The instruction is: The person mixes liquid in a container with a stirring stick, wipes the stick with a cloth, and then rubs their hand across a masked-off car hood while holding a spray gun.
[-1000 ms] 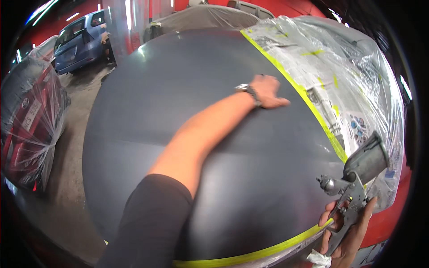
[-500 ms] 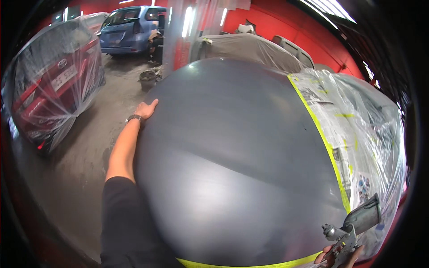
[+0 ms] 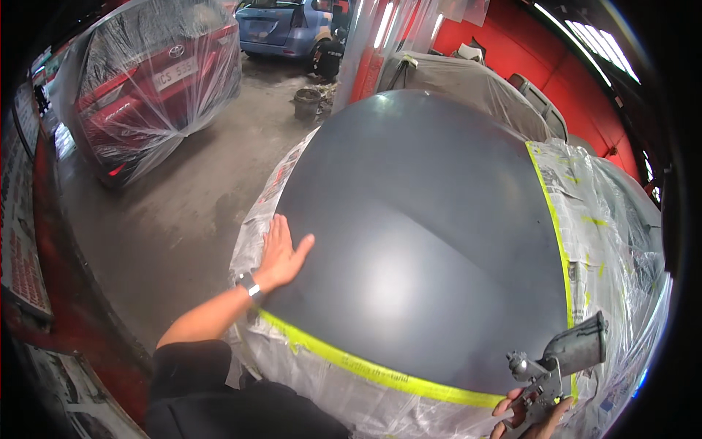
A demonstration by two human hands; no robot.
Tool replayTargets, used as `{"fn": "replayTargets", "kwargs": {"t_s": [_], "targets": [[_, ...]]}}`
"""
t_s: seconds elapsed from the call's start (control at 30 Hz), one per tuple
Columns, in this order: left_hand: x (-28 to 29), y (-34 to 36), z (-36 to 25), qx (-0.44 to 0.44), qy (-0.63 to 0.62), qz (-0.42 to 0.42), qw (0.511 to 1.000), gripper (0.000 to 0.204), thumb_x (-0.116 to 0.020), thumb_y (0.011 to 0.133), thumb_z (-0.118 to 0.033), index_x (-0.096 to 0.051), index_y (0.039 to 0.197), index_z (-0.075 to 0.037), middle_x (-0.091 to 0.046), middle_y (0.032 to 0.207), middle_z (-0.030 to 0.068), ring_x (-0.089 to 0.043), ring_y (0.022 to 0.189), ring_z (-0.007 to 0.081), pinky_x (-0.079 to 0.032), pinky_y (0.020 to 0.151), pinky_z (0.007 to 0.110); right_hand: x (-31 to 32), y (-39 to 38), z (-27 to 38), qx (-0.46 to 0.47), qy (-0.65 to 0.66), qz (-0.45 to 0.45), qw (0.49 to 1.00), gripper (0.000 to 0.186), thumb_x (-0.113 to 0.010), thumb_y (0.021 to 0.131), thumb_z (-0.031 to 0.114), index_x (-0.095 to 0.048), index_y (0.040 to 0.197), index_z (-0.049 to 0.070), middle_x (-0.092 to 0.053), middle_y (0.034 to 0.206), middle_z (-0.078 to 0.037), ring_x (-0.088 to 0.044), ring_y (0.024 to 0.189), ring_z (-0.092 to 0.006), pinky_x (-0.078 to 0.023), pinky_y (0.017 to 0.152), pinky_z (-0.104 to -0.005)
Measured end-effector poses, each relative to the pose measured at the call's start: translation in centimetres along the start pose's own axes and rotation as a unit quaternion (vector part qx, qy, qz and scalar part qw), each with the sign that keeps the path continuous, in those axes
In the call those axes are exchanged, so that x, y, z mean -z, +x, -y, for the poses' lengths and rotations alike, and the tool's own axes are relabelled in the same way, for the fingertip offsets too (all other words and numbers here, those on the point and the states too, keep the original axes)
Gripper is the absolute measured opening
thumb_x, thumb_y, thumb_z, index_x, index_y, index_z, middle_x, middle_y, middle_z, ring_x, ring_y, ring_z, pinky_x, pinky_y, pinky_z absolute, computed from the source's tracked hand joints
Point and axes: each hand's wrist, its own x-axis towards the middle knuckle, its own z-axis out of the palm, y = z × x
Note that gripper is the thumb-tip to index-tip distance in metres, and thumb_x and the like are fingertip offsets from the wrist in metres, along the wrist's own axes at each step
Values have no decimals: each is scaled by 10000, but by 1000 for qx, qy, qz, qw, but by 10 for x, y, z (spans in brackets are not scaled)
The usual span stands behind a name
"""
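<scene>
A smooth dark grey car hood (image 3: pixel 431 241) fills the middle, bordered by yellow masking tape (image 3: pixel 545 201), newspaper (image 3: pixel 567 234) and clear plastic sheeting (image 3: pixel 621 293). My left hand (image 3: pixel 281 256), a metal watch on its wrist, lies on the hood's left edge, fingers stretched out and thumb apart, holding nothing. My right hand (image 3: pixel 545 423), at the lower right, is closed on a metal spray gun (image 3: pixel 559 358) with a cup on top, held over the hood's near right corner. Part of that hand is hidden behind the gun and cut off by the picture's edge.
A plastic-wrapped red car (image 3: pixel 131 88) stands at the left across the concrete floor (image 3: pixel 168 219). Behind are a blue minivan (image 3: pixel 281 29), a crouching person (image 3: pixel 327 58) in dark clothing, a bucket (image 3: pixel 307 102), a plastic-covered vehicle (image 3: pixel 475 91) and a red wall (image 3: pixel 585 124).
My left hand has moved from beside the right-hand tape strip to the hood's left edge, then nearer me along it. The view has swung left, showing more floor and the near taped edge.
</scene>
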Motion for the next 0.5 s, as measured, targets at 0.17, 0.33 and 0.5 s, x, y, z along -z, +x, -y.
{"fn": "replayTargets", "kwargs": {"t_s": [0.17,0.33,0.5], "targets": [[8,-119,-13,-137,18,23,990,959,-495,1017,-503,-39,1552,149,-24,1635,367,-5,1546,471,-47,1237,581,-20,-4,-20,43,39,37,998,978,-383,836,873,-516,1233,-10,-634,942,-190,-577,517,-246,-484,352,-296],[62,-232,-17,-337,-20,308,890,872,-500,1038,-461,-73,1589,64,-65,1675,260,-90,1562,388,-118,1241,569,-29,-12,-39,37,46,84,995,923,-319,922,814,-550,1107,-61,-617,833,-243,-542,419,-279,-473,290,-308],[97,-319,46,144,-234,592,758,720,-372,1096,-449,-166,1600,23,-208,1674,177,-156,1562,313,-142,1265,451,-35,-9,-46,-13,38,167,985,941,-250,957,799,-554,1092,-81,-610,791,-256,-514,365,-274,-430,254,-305]]}}
